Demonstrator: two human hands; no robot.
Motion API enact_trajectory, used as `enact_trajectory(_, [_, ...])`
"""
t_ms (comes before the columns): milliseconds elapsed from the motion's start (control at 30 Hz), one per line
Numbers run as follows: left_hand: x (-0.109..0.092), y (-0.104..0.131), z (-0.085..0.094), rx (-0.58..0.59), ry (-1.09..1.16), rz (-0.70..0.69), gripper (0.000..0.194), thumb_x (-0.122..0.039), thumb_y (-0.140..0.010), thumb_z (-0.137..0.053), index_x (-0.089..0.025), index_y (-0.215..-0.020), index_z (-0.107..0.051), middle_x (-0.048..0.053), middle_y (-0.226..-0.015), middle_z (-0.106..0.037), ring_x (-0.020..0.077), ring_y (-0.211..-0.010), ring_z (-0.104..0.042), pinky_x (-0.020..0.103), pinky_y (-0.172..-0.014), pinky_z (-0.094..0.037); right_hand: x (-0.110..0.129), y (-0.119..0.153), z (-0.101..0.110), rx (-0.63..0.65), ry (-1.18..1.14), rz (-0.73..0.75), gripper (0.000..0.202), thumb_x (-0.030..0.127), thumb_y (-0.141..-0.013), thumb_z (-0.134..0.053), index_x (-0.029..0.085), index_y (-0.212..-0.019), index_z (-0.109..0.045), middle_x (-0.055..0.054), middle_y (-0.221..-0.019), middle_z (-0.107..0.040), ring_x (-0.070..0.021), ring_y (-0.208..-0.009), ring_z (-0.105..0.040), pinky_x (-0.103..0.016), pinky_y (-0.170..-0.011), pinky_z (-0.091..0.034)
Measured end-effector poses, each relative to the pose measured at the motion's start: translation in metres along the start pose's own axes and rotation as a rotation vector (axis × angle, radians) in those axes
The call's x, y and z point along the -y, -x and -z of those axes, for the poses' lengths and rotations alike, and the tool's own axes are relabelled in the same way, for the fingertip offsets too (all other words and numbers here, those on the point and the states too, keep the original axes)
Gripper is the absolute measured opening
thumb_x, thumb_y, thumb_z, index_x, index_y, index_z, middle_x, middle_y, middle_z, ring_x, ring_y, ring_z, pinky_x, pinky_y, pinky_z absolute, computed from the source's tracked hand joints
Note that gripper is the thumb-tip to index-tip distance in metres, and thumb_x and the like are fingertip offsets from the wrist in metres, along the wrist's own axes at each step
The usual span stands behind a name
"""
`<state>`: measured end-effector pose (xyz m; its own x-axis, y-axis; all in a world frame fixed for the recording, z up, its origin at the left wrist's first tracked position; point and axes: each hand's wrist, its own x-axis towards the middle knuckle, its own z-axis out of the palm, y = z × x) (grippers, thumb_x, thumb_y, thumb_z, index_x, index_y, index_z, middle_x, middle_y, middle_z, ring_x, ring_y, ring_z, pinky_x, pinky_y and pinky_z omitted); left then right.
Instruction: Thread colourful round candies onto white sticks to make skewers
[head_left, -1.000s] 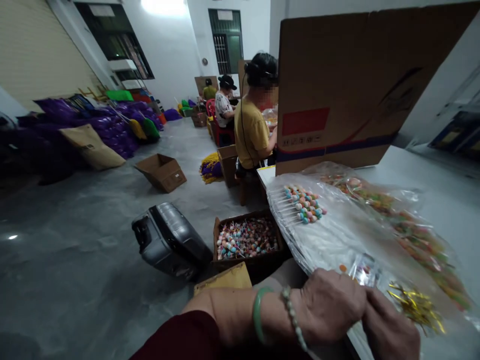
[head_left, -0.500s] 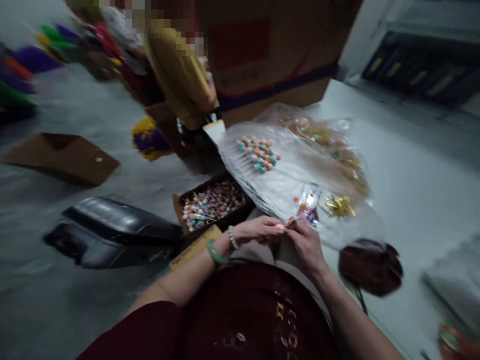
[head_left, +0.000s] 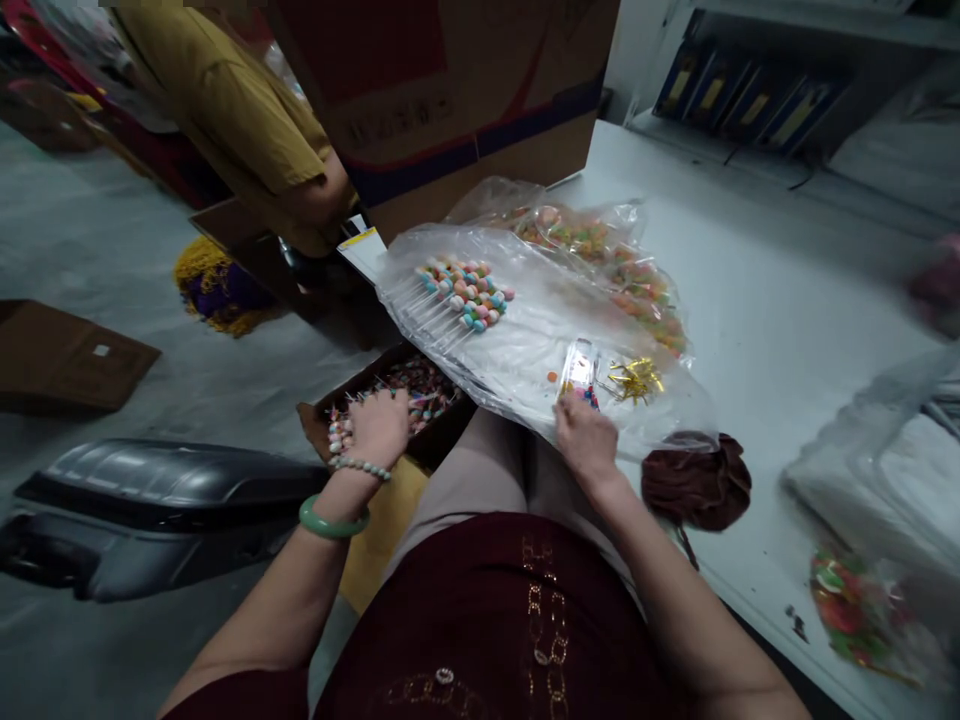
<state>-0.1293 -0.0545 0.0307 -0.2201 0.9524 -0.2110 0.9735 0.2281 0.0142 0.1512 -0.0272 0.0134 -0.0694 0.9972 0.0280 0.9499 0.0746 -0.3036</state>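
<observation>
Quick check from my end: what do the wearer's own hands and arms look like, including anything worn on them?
Both the left hand and the right hand are ungloved. The left wrist wears a pale beaded bracelet and a smooth green bangle; the right shows no jewellery. A dark maroon sleeve leaves the left forearm bare.

On the floor to your left, locate the dark grey hard-shell case (head_left: 172, 500). Past it lies a brown cardboard carton (head_left: 67, 355); to the carton's right, a yellow-and-purple bundle (head_left: 221, 285). Ahead of you and left, a co-worker in a mustard shirt (head_left: 247, 125) sits beside the upright printed cardboard panel (head_left: 480, 90). At your far right, blue files (head_left: 742, 100) stand in a row. Note the crumpled dark brown cloth (head_left: 697, 480) on the white table (head_left: 750, 300), near its edge on your side.
</observation>
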Motion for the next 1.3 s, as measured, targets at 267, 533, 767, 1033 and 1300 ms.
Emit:
enact_trajectory(267, [-0.072,0.000,-0.014,0.092,0.728,-0.452,0.019,-0.029,-0.083,-0.057,-0.022,-0.093,-0.072,0.007,-0.107,-0.069,0.0207,-0.097,-0.062,0.028,-0.086,-0.043,-0.043,-0.042,-0.019,-0.062,-0.027,-0.243,0.023,0.032,-0.094,-0.048,0.018,-0.098,-0.066,-0.009,-0.097,-0.066,-0.0193,-0.081,-0.057,-0.029,-0.067,-0.032])
enact_trajectory(533, [-0.152,-0.017,-0.015,0.340,1.367,-0.378,0.035,-0.047,-0.079,-0.061,-0.014,-0.070,-0.067,-0.003,-0.058,-0.051,0.0099,-0.057,-0.043,0.021,-0.054,-0.032,-0.048,-0.015,-0.010,-0.407,0.077,0.038,0.026,0.027,-0.096,-0.046,0.019,-0.082,-0.067,-0.007,-0.083,-0.061,-0.0189,-0.078,-0.049,-0.030,-0.071,-0.032])
enact_trajectory(767, [-0.170,-0.021,-0.019,0.445,1.818,-0.185,0.042,-0.049,-0.063,-0.079,-0.011,-0.081,-0.071,0.004,-0.074,-0.064,0.0109,-0.067,-0.054,0.023,-0.064,-0.041,-0.028,0.008,0.003,-0.369,-0.260,0.275,0.017,0.031,-0.092,-0.052,0.020,-0.098,-0.065,-0.008,-0.093,-0.064,-0.0186,-0.081,-0.053,-0.030,-0.073,-0.040])
enact_trajectory(1033, [-0.137,-0.016,-0.019,0.392,2.014,-0.119,0.036,-0.041,-0.063,-0.082,-0.009,-0.078,-0.073,0.005,-0.071,-0.068,0.0111,-0.064,-0.057,0.025,-0.068,-0.043,0.012,-0.018,-0.010,0.033,-1.010,-0.141,0.033,0.048,-0.078,-0.059,0.020,-0.062,-0.053,0.004,-0.054,-0.051,-0.0110,-0.052,-0.043,-0.024,-0.052,-0.035])
enact_trajectory(1300, [-0.059,-0.041,-0.025,0.102,2.086,0.217,0.037,-0.038,-0.051,-0.087,-0.011,-0.059,-0.064,0.002,-0.055,-0.061,0.0091,-0.052,-0.054,0.023,-0.056,-0.042,0.078,-0.075,-0.031,0.283,-0.720,0.073,0.032,0.044,-0.086,-0.049,0.021,-0.069,-0.064,0.003,-0.053,-0.055,-0.0127,-0.052,-0.051,-0.024,-0.056,-0.039])
